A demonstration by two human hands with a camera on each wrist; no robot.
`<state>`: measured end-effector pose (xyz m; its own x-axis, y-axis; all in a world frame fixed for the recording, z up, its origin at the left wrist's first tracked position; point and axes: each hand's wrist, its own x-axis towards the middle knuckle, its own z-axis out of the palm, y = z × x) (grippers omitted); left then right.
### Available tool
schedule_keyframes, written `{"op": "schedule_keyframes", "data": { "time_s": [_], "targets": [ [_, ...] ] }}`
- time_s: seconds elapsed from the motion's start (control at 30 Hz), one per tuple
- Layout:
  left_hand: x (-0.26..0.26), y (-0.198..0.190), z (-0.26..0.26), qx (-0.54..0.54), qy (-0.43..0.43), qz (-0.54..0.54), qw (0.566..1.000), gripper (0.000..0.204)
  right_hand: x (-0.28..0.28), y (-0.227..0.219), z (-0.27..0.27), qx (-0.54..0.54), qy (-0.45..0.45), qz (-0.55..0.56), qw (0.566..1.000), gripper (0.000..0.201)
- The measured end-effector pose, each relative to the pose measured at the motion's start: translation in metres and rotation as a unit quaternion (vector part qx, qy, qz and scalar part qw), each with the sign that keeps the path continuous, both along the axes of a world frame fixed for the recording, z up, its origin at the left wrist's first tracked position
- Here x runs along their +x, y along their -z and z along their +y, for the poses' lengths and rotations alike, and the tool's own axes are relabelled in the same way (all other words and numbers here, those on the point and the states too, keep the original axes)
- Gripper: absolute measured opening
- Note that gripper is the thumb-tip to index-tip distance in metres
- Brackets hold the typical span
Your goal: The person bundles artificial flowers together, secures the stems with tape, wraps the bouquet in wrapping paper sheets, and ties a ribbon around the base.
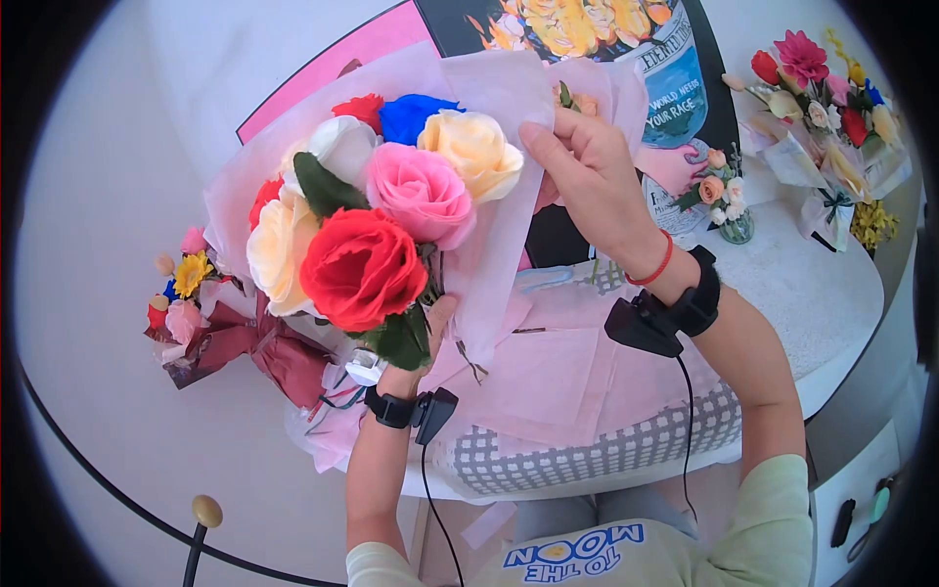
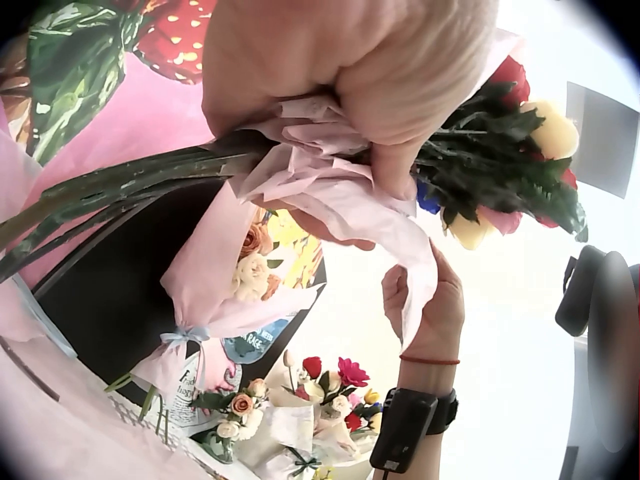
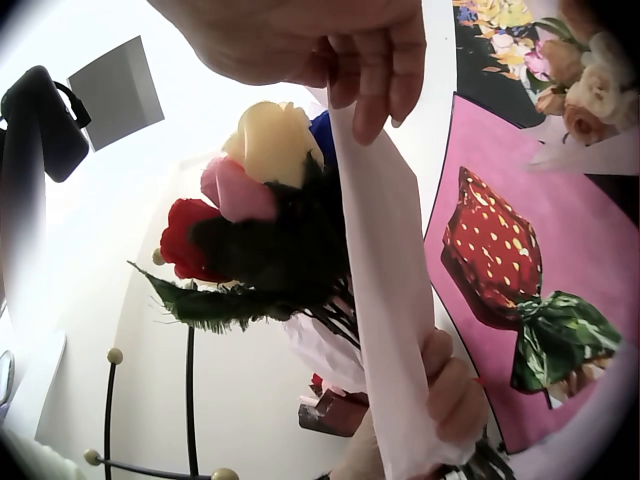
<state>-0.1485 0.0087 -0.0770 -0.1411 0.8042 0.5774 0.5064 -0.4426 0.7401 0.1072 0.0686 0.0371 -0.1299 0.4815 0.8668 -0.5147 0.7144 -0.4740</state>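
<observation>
A bouquet of artificial roses [image 1: 364, 269] in red, pink, cream, white and blue stands raised over the table, with pale pink wrapping paper [image 1: 494, 235] behind and beside the blooms. My left hand [image 2: 350, 70] grips the green stems [image 2: 130, 180] together with the gathered paper; in the head view the flowers hide most of this hand. With thumb and fingers, my right hand [image 1: 587, 166] pinches the paper's upper edge to the right of the cream rose. In the right wrist view the sheet [image 3: 385, 270] runs along the blooms between both hands.
Pink paper sheets [image 1: 548, 382] lie on the table over a grey checked cloth [image 1: 499, 470]. A dark red wrapped bouquet [image 1: 279, 352] is at left. At right are a small flower vase [image 1: 736, 227] and another wrapped bouquet [image 1: 831, 166]. A small pink-wrapped bouquet [image 2: 205, 265] lies behind.
</observation>
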Motion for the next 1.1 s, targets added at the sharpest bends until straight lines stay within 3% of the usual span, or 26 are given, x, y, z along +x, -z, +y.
{"op": "schedule_keyframes", "data": {
  "time_s": [0.1, 0.17, 0.23, 0.33, 0.4, 0.43, 0.5, 0.57, 0.63, 0.73, 0.83, 0.9, 0.93, 1.03, 1.1],
  "targets": [
    [0.017, -0.012, -0.006, 0.022, 0.001, 0.01, 1.0, 0.033, 0.004, -0.002, 0.002, 0.024, 0.066, -0.033, 0.997, 0.024],
    [0.023, -0.016, -0.006, 0.04, -0.006, 0.024, 0.999, 0.033, 0.0, -0.002, 0.002, 0.01, 0.031, -0.014, 0.999, 0.023],
    [0.026, -0.017, -0.007, -0.02, 0.006, -0.041, 0.999, 0.033, -0.004, 0.002, 0.004, -0.003, -0.005, 0.003, 1.0, 0.023],
    [0.017, -0.008, 0.003, -0.012, 0.012, -0.084, 0.996, 0.035, -0.012, 0.021, 0.005, 0.05, 0.059, -0.057, 0.995, 0.024],
    [0.021, -0.011, 0.003, -0.003, 0.029, -0.12, 0.992, 0.036, -0.016, 0.035, -0.002, -0.049, -0.073, -0.143, 0.986, 0.026],
    [0.024, -0.012, 0.001, 0.001, 0.031, -0.131, 0.991, 0.038, -0.019, 0.04, -0.003, -0.048, -0.073, -0.142, 0.986, 0.026],
    [0.035, -0.021, -0.007, 0.003, 0.033, -0.141, 0.989, 0.04, -0.03, 0.052, 0.001, 0.015, 0.007, -0.17, 0.985, 0.028],
    [0.043, -0.027, -0.012, -0.013, 0.059, -0.163, 0.985, 0.054, -0.045, 0.064, 0.008, -0.011, 0.051, -0.185, 0.981, 0.029],
    [0.035, -0.023, -0.011, -0.011, 0.039, -0.134, 0.99, 0.053, -0.044, 0.056, -0.004, -0.011, -0.013, -0.075, 0.997, 0.032],
    [0.034, -0.023, -0.013, 0.015, 0.022, -0.086, 0.996, 0.049, -0.051, 0.06, -0.003, -0.018, -0.053, -0.046, 0.997, 0.037],
    [0.028, -0.02, -0.01, 0.018, -0.001, -0.085, 0.996, 0.049, -0.048, 0.06, -0.008, -0.036, -0.031, -0.062, 0.997, 0.038],
    [0.026, -0.021, -0.013, 0.079, -0.021, 0.037, 0.996, 0.047, -0.049, 0.061, -0.005, -0.033, -0.015, -0.034, 0.999, 0.039],
    [0.03, -0.018, -0.015, 0.052, 0.047, -0.155, 0.985, 0.048, -0.05, 0.061, -0.004, -0.034, 0.0, -0.006, 0.999, 0.04],
    [0.041, -0.029, -0.031, 0.09, 0.033, -0.06, 0.994, 0.052, -0.043, 0.048, -0.01, -0.044, -0.017, 0.086, 0.995, 0.041],
    [0.041, -0.031, -0.035, 0.067, 0.032, -0.065, 0.995, 0.056, -0.04, 0.044, -0.003, -0.022, 0.004, 0.097, 0.995, 0.037]
  ]
}}
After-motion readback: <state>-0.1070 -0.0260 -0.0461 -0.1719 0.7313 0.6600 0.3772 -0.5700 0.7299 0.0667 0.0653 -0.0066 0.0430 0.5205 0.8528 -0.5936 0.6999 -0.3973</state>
